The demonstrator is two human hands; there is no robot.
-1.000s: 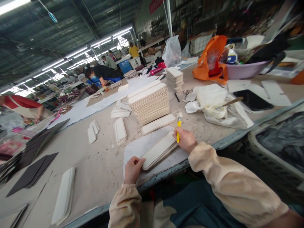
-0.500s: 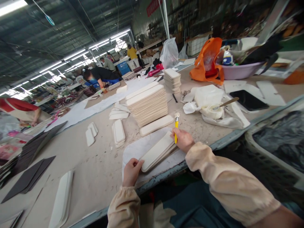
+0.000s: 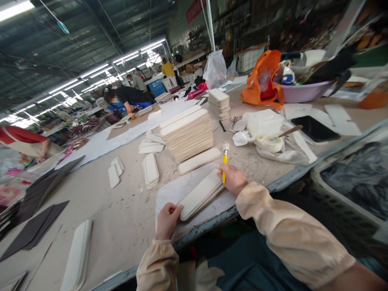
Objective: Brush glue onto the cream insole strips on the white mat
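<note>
A few long cream strips [image 3: 201, 194] with rounded ends lie fanned on a white sheet [image 3: 169, 190] at the table's near edge. My left hand [image 3: 168, 218] pinches their lower left end between thumb and fingers. At the upper right end, my right hand [image 3: 233, 178] is closed round a yellow-handled brush [image 3: 224, 161], bristles upward, and its fingers also touch the strips. Just beyond the sheet lies a single strip [image 3: 199, 160], in front of a tall stack of strips [image 3: 188, 135].
Smaller piles [image 3: 150, 170] lie left of the stack. On the right are a paste bowl [image 3: 269, 143] with a stick, a black phone [image 3: 315, 128], an orange bag [image 3: 262, 81] and a purple basin [image 3: 306, 91]. Dark sheets [image 3: 34, 226] lie left. Other people work farther back.
The view has shifted very slightly. Both hands, the strips and the brush show no clear movement of their own.
</note>
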